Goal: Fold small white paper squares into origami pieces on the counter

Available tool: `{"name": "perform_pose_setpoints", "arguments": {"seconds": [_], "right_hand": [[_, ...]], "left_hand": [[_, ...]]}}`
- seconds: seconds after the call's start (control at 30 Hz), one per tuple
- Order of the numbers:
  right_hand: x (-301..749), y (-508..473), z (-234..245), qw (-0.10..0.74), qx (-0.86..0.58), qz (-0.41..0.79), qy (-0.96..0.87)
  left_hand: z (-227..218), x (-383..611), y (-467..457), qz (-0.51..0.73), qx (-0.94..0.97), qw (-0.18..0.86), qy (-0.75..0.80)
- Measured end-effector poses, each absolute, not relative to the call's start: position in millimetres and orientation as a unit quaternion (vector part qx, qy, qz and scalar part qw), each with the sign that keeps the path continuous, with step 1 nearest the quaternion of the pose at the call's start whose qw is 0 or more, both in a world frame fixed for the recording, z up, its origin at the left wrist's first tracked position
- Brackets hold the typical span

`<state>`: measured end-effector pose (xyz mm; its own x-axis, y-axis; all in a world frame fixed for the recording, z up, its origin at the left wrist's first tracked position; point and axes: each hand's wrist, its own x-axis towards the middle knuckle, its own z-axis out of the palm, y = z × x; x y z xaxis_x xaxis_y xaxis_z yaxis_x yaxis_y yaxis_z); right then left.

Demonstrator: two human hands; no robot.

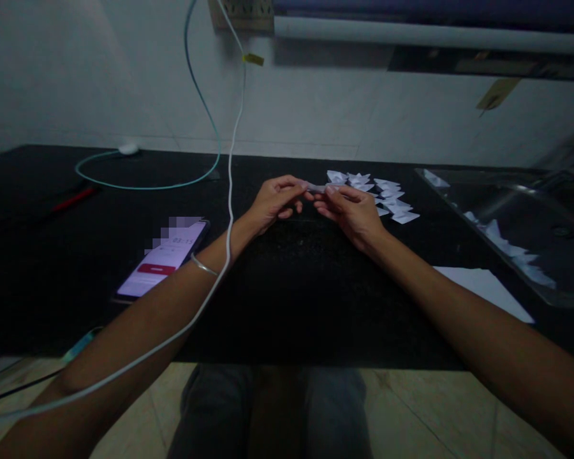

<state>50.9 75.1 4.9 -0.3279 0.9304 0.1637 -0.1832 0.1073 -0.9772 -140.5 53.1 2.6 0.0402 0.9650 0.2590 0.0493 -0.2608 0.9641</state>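
— What lies out past the left hand (pixel 272 204)?

— A lit phone (pixel 165 261) flat on the dark counter (pixel 291 287), near that forearm, and a white cable (pixel 229 191) hanging across the wrist.

— And the hand itself?

— Its fingertips pinch one end of a small paper piece (pixel 317 188), held just above the counter. The right hand (pixel 351 213) pinches the other end, so the piece sits between the two.

— Beyond the right hand?

— A cluster of white folded pieces (pixel 387 197) just beside it. A blank sheet (pixel 483 290) lies by that forearm, and the sink (pixel 507 229) is farther out.
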Motion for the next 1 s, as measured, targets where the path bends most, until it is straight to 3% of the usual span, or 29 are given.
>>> {"name": "perform_pose_setpoints", "arguments": {"seconds": [0.33, 1.0], "right_hand": [[51.2, 77.0, 5.0, 0.457, -0.326, 0.563, -0.607], [53.5, 86.2, -1.1, 0.510, -0.353, 0.521, -0.587]], "left_hand": [[5.0, -140.2, 48.1, 0.512, 0.622, 0.416, 0.421], [2.5, -143.4, 53.4, 0.528, 0.607, 0.397, 0.442]]}}
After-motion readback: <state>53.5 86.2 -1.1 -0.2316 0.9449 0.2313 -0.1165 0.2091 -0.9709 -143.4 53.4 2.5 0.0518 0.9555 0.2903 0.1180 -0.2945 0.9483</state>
